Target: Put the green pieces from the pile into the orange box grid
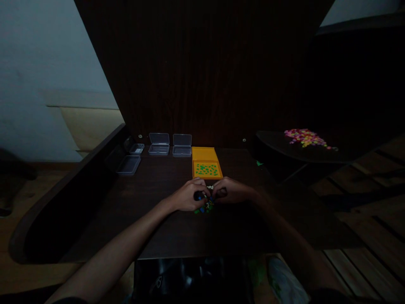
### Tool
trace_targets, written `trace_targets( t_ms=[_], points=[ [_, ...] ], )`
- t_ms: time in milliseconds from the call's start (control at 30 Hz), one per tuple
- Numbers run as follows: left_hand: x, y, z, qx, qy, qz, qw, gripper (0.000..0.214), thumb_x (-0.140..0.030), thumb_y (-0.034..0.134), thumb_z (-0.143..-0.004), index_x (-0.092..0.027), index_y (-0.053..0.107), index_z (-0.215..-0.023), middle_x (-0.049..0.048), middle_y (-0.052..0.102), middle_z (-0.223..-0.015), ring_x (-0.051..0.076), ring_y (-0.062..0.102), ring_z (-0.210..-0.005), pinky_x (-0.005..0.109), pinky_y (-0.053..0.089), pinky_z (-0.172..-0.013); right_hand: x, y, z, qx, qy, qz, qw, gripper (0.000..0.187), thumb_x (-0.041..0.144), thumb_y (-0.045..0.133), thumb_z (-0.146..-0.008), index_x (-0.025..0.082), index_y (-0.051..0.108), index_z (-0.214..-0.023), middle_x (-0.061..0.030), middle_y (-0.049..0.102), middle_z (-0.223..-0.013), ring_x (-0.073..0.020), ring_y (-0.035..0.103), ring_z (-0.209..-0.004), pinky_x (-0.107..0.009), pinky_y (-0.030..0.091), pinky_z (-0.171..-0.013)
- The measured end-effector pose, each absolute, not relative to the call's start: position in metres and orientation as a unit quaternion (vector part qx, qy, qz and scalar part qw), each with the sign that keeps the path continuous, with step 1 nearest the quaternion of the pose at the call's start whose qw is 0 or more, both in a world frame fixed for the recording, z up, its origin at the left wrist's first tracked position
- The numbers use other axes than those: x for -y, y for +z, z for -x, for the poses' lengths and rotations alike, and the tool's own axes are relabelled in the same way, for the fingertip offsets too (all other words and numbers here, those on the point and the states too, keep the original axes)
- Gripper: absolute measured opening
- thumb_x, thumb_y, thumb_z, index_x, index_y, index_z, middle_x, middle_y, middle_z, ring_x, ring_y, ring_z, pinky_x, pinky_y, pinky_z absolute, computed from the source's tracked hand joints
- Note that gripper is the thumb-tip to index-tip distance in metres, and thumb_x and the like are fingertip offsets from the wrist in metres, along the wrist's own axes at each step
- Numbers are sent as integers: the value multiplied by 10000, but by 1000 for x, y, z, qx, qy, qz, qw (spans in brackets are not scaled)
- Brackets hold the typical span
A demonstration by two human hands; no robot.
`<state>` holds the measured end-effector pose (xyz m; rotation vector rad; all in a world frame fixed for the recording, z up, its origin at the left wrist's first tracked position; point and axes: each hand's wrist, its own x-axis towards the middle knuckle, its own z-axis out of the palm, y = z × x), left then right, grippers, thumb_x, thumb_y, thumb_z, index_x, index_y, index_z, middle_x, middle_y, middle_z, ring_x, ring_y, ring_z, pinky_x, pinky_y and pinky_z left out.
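Observation:
My left hand (pixel 187 195) and my right hand (pixel 232 191) meet over a small heap of mixed coloured beads (pixel 206 207) on the dark wooden table (pixel 158 228). Both hands have their fingers curled in. The left fingers close round a small dark object (pixel 199 195) that I cannot make out. The right fingertips pinch at the beads; what they hold is hidden. Just beyond the hands lies an open orange box (pixel 206 162) with green beads (pixel 206 169) in its near half.
Several clear plastic boxes (pixel 159 144) stand open at the back left of the table. A pile of pink and yellow beads (pixel 304 137) lies on a dark curved shelf (pixel 284 152) to the right. A dark wooden panel rises behind. The scene is dim.

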<state>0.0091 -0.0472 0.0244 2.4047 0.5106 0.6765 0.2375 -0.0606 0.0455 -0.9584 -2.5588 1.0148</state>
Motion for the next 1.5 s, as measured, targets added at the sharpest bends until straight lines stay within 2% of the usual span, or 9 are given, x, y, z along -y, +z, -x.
trace_targets(
  t_ms=[367,800,967,1133,1367,1500],
  points=[
    [47,25,-9,-201,200,-923,261,166,-127,584,-739,-188,695,-846,39,595,-848,184,557,-843,284,448,-788,65,44,-239,880,295,361,91,174,149,614,-712,162,742,-829,22,621,-652,-93,527,-570,-198,385,-584],
    [46,23,-9,-203,199,-921,268,112,-157,587,-783,-191,690,-809,38,602,-838,181,554,-844,288,441,-791,64,41,-237,874,313,360,93,165,201,602,-775,138,741,-837,20,598,-634,-84,491,-548,-198,364,-555],
    [46,25,-9,-207,212,-916,269,135,-190,550,-841,-189,683,-819,43,601,-830,182,549,-850,293,439,-791,62,43,-240,841,351,382,152,169,267,626,-776,132,721,-811,26,562,-614,-82,449,-543,-197,344,-528],
    [43,24,-9,-219,257,-906,254,157,-216,509,-895,-188,664,-886,51,605,-859,190,542,-872,311,445,-810,55,42,-246,774,384,449,230,281,403,659,-770,125,690,-797,40,499,-585,-81,405,-535,-199,308,-496],
    [39,25,-6,-244,293,-891,246,165,-251,489,-928,-191,642,-921,64,624,-918,208,550,-944,334,449,-864,53,51,-246,702,447,458,312,406,520,725,-690,131,670,-791,17,558,-646,-97,463,-593,-228,362,-562],
    [36,24,-5,-240,312,-889,234,184,-265,467,-949,-186,633,-940,70,626,-949,211,546,-968,338,442,-879,56,53,-245,676,477,449,338,421,531,744,-664,140,650,-788,20,543,-644,-91,447,-571,-224,331,-527]
  ],
)
